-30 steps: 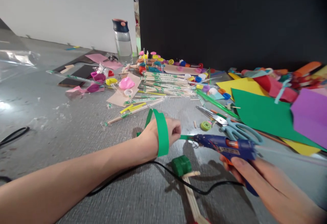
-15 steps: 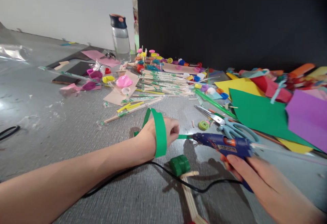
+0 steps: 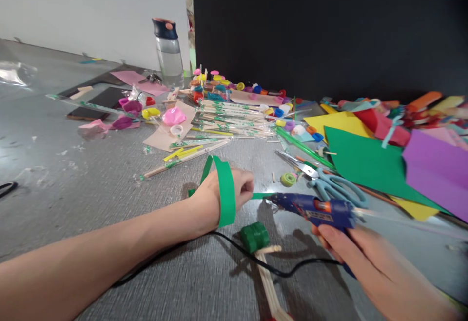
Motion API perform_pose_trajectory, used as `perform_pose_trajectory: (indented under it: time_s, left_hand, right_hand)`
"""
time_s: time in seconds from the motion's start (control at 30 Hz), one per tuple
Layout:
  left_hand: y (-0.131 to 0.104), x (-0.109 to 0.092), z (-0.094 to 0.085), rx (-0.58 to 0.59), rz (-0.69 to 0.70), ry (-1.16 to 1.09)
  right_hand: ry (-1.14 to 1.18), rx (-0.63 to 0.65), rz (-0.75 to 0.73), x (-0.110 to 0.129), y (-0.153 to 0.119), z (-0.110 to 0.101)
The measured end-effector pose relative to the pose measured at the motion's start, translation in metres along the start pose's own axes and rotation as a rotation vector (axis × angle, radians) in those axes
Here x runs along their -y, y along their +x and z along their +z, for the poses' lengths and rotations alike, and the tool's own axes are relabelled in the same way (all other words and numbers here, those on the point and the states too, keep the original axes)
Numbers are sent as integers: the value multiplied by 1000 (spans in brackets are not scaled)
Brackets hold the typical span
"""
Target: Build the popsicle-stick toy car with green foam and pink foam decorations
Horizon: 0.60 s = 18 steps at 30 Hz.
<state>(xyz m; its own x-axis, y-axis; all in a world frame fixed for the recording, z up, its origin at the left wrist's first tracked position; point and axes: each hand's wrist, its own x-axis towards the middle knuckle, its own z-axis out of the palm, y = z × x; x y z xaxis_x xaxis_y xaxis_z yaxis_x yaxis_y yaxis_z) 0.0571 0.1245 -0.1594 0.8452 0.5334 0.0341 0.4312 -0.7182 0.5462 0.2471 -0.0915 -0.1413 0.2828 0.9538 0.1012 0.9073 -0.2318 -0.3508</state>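
Note:
A green paper strip (image 3: 227,194) loops over my left hand (image 3: 240,187), whose fingers are closed on it. Its narrow free end points right, toward the nozzle of a blue glue gun (image 3: 318,210). Wrapped around the gun's handle is my right hand (image 3: 373,257), and a clear glue stick pokes out of the gun's back. Below the nozzle, a green round piece (image 3: 255,236) sits at the top of a stick figure (image 3: 268,282). The gun's black cord (image 3: 234,244) crosses under my left wrist and over the sticks.
Blue-handled scissors (image 3: 334,184) and a green tape roll (image 3: 288,179) lie beyond the gun. Coloured sheets (image 3: 369,165) cover the right side. Wrapped sticks (image 3: 234,116) and bottle caps fill the middle back. A water bottle (image 3: 170,57) stands behind them.
The whole view has shifted slightly, so things appear a little further left. Both hands keep their hold, and the nozzle stays at the strip's end.

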Motion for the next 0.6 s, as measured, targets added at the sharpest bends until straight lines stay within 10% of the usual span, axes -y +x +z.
perform_pose_trajectory:
  time_s: [0.6]
  left_hand:
    - [-1,-3,-2,24,-28,7]
  right_hand:
    - [29,31,121,-10,-1,-4]
